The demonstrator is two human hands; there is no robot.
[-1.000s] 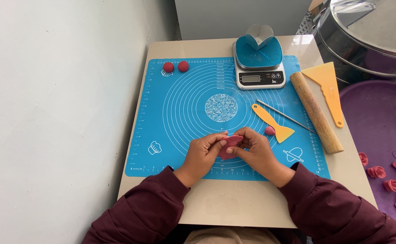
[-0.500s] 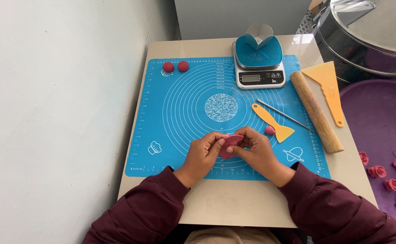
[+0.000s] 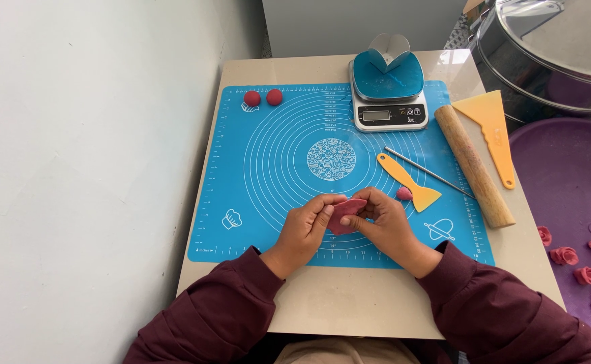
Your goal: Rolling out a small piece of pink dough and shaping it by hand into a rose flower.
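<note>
— What are the hands doing?

— The left hand (image 3: 307, 229) and the right hand (image 3: 384, 221) are closed together on a flat pink piece of dough (image 3: 344, 212), fingertips pinching its edge from both sides. It sits just above the near part of the blue mat (image 3: 268, 175), between the two hands.

— Has anything changed in the last second?

— Hardly. The hands are in the same spot over the mat and the dough is still pinched between them; only the fingers seem to have shifted a little along the edge. I'd judge the shaping of this one piece is still under way, not finished.

— And round about?

— Just beside the right hand lies a small pink lump (image 3: 404, 193), touching the blade of an orange spatula (image 3: 410, 182). Beyond that, a thin metal rod (image 3: 430, 173), a wooden rolling pin (image 3: 474, 166) and a bigger orange scraper (image 3: 492, 128). At the far edge a kitchen scale (image 3: 388, 101) carries a blue dish, and two red dough balls (image 3: 263, 98) sit at the far left corner of the mat. All of it rests on a beige surface (image 3: 349, 310).

— Anything you can't make out?

— The dough's underside and fold are hidden by the fingers. On the right, a purple tray (image 3: 565, 175) with shaped pink pieces (image 3: 588, 269) is cut off by the frame, as is a steel pot (image 3: 545, 61) above it.
</note>
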